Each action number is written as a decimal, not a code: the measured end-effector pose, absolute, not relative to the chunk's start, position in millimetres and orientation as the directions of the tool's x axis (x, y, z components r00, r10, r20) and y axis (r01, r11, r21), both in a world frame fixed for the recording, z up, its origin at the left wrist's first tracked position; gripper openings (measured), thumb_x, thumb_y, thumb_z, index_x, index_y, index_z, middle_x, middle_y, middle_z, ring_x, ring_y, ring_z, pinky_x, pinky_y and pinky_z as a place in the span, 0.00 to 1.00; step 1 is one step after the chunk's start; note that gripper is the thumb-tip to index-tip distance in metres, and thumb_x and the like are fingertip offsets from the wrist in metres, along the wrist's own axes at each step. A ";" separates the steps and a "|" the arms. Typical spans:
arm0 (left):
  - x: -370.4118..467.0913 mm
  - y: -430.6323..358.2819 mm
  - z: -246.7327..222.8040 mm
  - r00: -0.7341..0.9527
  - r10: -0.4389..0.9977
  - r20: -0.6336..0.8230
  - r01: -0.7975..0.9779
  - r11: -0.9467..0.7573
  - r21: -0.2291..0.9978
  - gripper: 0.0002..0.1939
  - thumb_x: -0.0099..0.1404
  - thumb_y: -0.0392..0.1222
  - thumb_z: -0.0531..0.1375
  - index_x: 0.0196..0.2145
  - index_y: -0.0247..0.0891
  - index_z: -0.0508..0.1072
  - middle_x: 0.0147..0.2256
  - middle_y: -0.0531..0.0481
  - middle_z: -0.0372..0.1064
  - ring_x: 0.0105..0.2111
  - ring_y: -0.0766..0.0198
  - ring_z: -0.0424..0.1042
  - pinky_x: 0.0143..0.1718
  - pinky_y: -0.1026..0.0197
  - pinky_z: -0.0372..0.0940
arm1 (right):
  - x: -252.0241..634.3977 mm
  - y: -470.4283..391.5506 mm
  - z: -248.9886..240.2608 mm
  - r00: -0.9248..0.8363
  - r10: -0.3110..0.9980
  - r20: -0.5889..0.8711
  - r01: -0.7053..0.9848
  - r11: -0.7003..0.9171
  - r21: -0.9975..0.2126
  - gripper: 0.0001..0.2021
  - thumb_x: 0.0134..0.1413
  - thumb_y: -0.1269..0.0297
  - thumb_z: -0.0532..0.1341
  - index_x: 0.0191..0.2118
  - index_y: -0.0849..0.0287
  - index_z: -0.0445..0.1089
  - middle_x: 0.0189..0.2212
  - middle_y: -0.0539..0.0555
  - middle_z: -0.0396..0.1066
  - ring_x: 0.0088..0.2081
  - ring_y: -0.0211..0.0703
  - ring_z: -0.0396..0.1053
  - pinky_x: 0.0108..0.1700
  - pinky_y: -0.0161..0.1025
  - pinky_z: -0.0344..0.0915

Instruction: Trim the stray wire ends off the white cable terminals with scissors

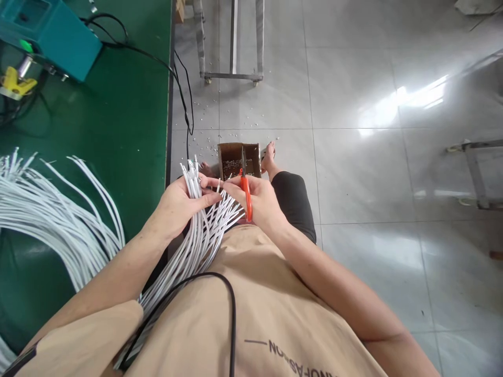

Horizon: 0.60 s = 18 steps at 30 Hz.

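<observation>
A bundle of white cables (202, 230) runs across my lap, and my left hand (178, 201) is closed round its upper ends. My right hand (257, 199) grips scissors (247, 196) with orange-red handles, their dark blades pointing away from me. Between the two hands, the fingertips meet at the end of a single white cable (218, 184). More cable ends fan out below my right fingers. Whether the scissor blades are parted is too small to tell.
An open cardboard box (239, 152) with small scraps inside stands on the floor between my feet. On the green table (145, 104) lie another white cable bundle (66, 220) and a teal machine (66, 42). A metal frame on casters (231, 76) stands ahead.
</observation>
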<state>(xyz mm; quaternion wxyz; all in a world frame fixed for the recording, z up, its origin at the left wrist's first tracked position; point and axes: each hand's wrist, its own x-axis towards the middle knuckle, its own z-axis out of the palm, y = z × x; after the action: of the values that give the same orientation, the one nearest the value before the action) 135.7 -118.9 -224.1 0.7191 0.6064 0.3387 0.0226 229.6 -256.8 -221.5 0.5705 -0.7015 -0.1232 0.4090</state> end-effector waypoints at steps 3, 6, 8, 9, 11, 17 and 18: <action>137.1 -119.2 -221.6 0.764 0.460 -0.452 0.379 0.247 0.892 0.19 0.46 0.37 0.70 0.29 0.37 0.62 0.33 0.50 0.74 0.33 0.63 0.73 0.41 0.58 0.66 | 232.3 -262.6 -228.2 0.703 0.641 -0.308 0.087 -0.508 -0.857 0.13 0.50 0.55 0.60 0.28 0.61 0.70 0.24 0.49 0.65 0.26 0.33 0.58 0.28 0.33 0.54; 136.9 -119.8 -221.2 0.755 0.476 -0.451 0.398 0.214 0.892 0.19 0.45 0.37 0.69 0.28 0.38 0.61 0.30 0.52 0.73 0.32 0.64 0.73 0.40 0.59 0.66 | 232.7 -264.2 -232.9 0.668 0.706 -0.235 0.355 -0.580 -0.733 0.15 0.51 0.56 0.59 0.22 0.62 0.65 0.24 0.49 0.63 0.25 0.33 0.56 0.27 0.33 0.51; 136.2 -120.2 -222.0 0.751 0.500 -0.431 0.408 0.161 0.899 0.19 0.45 0.38 0.69 0.27 0.38 0.60 0.30 0.53 0.72 0.31 0.64 0.72 0.39 0.60 0.66 | 231.4 -263.6 -233.4 0.646 0.731 -0.221 0.442 -0.594 -0.672 0.14 0.51 0.58 0.58 0.21 0.61 0.64 0.24 0.49 0.62 0.25 0.32 0.56 0.26 0.33 0.50; 135.9 -120.3 -222.4 0.750 0.513 -0.417 0.415 0.125 0.901 0.19 0.45 0.38 0.69 0.28 0.38 0.60 0.29 0.54 0.72 0.30 0.65 0.72 0.38 0.60 0.66 | 230.5 -263.1 -232.9 0.637 0.739 -0.220 0.472 -0.599 -0.647 0.13 0.52 0.58 0.57 0.22 0.61 0.65 0.24 0.49 0.63 0.24 0.32 0.56 0.26 0.33 0.49; 135.6 -120.6 -222.8 0.753 0.532 -0.388 0.428 0.053 0.902 0.19 0.46 0.39 0.69 0.28 0.39 0.61 0.28 0.54 0.71 0.29 0.65 0.72 0.37 0.61 0.65 | 228.7 -262.2 -231.0 0.625 0.747 -0.226 0.512 -0.611 -0.604 0.13 0.53 0.58 0.56 0.24 0.61 0.66 0.24 0.50 0.64 0.24 0.33 0.57 0.26 0.33 0.49; 136.6 -121.3 -215.5 0.768 0.547 -0.332 0.491 -0.172 0.854 0.15 0.48 0.38 0.67 0.28 0.39 0.62 0.27 0.55 0.71 0.28 0.66 0.71 0.34 0.64 0.65 | 227.5 -261.4 -221.8 0.599 0.754 -0.270 0.579 -0.641 -0.504 0.13 0.53 0.58 0.55 0.24 0.60 0.68 0.24 0.51 0.67 0.24 0.35 0.62 0.25 0.35 0.49; 136.7 -121.7 -213.7 0.768 0.554 -0.322 0.505 -0.214 0.836 0.15 0.48 0.38 0.66 0.28 0.39 0.63 0.27 0.55 0.71 0.28 0.66 0.71 0.34 0.64 0.65 | 227.6 -261.4 -220.1 0.593 0.755 -0.279 0.589 -0.643 -0.489 0.13 0.53 0.59 0.55 0.24 0.60 0.69 0.25 0.51 0.68 0.24 0.35 0.62 0.25 0.35 0.49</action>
<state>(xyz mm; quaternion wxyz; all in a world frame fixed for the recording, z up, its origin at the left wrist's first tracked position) 136.7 -121.7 -213.7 0.5268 0.7787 0.3399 0.0232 227.6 -261.4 -220.1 0.1754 -0.8751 -0.3841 0.2363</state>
